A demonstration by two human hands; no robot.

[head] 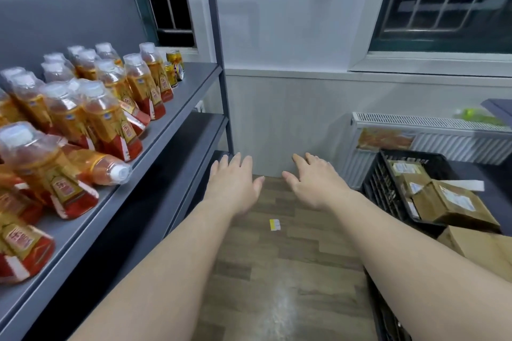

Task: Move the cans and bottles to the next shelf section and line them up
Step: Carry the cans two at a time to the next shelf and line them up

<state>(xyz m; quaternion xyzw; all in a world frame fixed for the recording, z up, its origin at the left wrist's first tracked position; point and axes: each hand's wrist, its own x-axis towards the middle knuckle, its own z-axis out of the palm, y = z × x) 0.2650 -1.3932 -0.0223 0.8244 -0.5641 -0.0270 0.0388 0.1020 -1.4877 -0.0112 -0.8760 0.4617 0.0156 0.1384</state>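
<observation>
Both hands reach out in front with nothing in them. The left hand and the right hand are spread, fingers straight and relaxed, palms down over the wood-look floor.

The bottles stand to the left of the left hand, up on the grey shelf, well apart from either palm. Most are upright in loose, uneven rows. One toppled bottle lies on its side near the shelf's front edge, its white cap pointing toward the left hand, and it is the nearest of the lot. The cans sit beyond the bottles at the shelf's far end, ahead and left of the left hand. (A black crate of cardboard boxes, to the right of the right hand, seems to have no part in this.)

The step in hand looks like a reach toward the shelf for a pick. To do it well, I would swing the left hand to the toppled bottle first, since it could roll off the edge if its neighbours are jostled, and take it round the body, not the cap. Upright bottles want a grip low on the body, one per hand, lifted clear before going sideways, so the crowded ones beside them do not fall. Which section is the next one cannot be told from here.
</observation>
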